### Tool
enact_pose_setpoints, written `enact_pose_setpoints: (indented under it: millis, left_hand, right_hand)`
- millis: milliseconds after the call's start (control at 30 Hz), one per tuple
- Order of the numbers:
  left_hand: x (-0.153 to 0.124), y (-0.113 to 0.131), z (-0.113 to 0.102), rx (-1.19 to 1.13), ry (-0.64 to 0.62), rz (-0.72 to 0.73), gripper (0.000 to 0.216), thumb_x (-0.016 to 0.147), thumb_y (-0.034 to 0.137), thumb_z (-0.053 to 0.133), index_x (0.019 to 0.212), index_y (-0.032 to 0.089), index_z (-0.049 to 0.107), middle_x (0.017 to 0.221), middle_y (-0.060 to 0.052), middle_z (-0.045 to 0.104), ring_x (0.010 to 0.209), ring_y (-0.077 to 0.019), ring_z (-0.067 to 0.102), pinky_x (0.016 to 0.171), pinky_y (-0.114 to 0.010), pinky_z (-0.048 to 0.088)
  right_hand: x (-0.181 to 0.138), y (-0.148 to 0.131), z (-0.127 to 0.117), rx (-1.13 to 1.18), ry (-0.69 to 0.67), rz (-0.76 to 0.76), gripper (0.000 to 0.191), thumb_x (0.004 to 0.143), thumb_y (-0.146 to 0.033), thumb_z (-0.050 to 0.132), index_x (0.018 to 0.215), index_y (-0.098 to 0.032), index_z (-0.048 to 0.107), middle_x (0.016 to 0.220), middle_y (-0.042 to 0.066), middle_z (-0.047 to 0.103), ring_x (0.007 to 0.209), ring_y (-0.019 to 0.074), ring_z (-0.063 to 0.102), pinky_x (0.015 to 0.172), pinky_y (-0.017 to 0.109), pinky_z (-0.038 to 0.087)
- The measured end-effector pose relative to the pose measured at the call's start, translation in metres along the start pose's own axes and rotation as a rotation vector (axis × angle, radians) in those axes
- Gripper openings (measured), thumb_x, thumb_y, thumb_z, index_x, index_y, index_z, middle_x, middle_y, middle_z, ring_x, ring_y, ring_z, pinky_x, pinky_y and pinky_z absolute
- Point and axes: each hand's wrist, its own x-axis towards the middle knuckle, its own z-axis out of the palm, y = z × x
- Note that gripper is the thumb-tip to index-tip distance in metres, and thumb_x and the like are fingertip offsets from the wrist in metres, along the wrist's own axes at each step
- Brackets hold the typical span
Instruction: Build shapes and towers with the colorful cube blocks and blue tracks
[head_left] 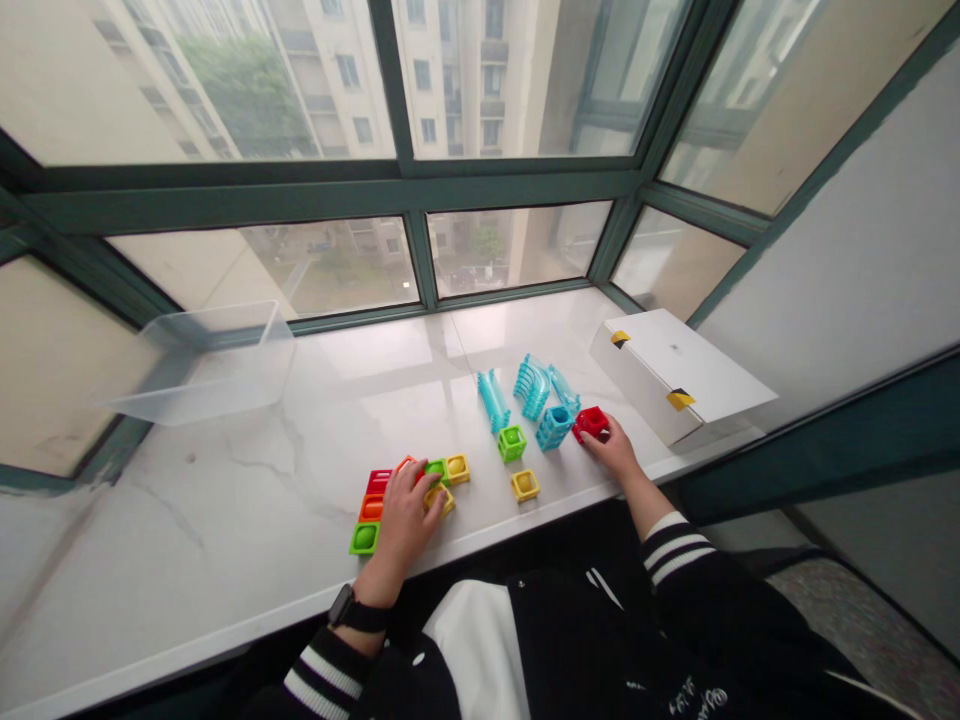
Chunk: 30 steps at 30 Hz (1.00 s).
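My right hand (616, 449) has its fingers closed on a red block (591, 424) at the right end of the loose pieces. My left hand (409, 510) lies over a cluster of coloured blocks, its fingers spread and partly covering them. Around it show a green block (365, 538), an orange block (371, 508), a dark red block (379, 482) and a yellow block (457, 468). Between the hands stand another green block (512, 443) and a yellow block (525, 486). A translucent blue block (555, 428) is just left of the red one.
Behind the blocks lie a straight blue track piece (493, 400) and a curved blue piece (532, 386). A clear plastic bin (217, 385) is at the far left. A white box (682, 365) with yellow-black tabs stands right, below the windows. The white ledge (247, 560) ends near my body.
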Motion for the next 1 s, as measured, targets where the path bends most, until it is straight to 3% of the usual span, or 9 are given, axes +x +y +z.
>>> enact_pose_setpoints:
  millis: [267, 1000]
  left_hand:
    - [0.000, 0.000, 0.001, 0.000, -0.003, -0.010, 0.024, 0.099, 0.037, 0.059, 0.116, 0.026, 0.072, 0.142, -0.012, 0.062, 0.137, -0.0355, 0.053, 0.118, -0.063, 0.042]
    - [0.000, 0.000, 0.000, -0.016, 0.010, 0.003, 0.024, 0.098, 0.035, 0.060, 0.116, 0.026, 0.072, 0.140, -0.012, 0.063, 0.134, -0.0349, 0.055, 0.118, -0.063, 0.042]
  right_hand:
    - [0.010, 0.007, -0.004, -0.083, -0.053, -0.027, 0.063, 0.070, -0.049, 0.080, 0.123, -0.021, 0.064, 0.122, 0.013, 0.070, 0.115, 0.0331, 0.068, 0.106, 0.052, 0.052]
    - [0.013, 0.023, 0.002, 0.109, -0.078, 0.089, 0.066, 0.067, -0.045, 0.081, 0.126, -0.020, 0.063, 0.116, 0.011, 0.076, 0.110, 0.0337, 0.070, 0.104, 0.056, 0.053]
